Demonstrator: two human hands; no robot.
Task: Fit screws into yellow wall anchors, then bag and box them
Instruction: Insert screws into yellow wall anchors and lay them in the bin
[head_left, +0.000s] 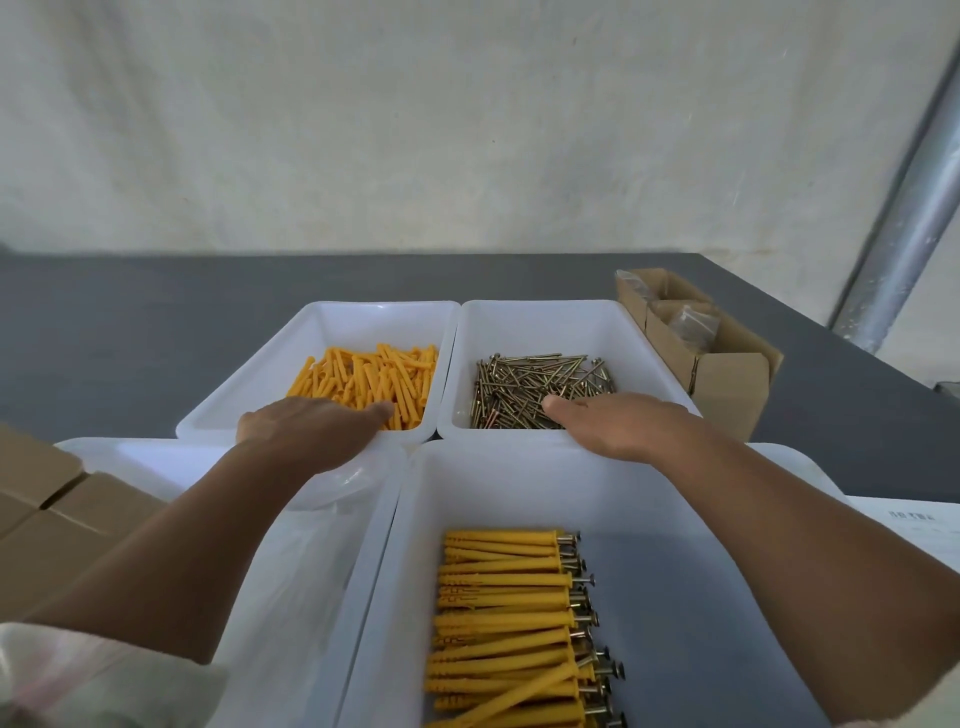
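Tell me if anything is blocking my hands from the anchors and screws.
Nothing visible does. The left hand reaches into the open anchor bin, fingers at the anchors; the right hand reaches into the screw bin, fingers at the screws.

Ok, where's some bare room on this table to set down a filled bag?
The widest bare stretch is the dark table left of the anchor tray and behind both far trays, up to the wall. Inside the near tray, the floor right of the assembled anchors is bare too. Crowded: the open cardboard boxes at right, closed boxes at near left.
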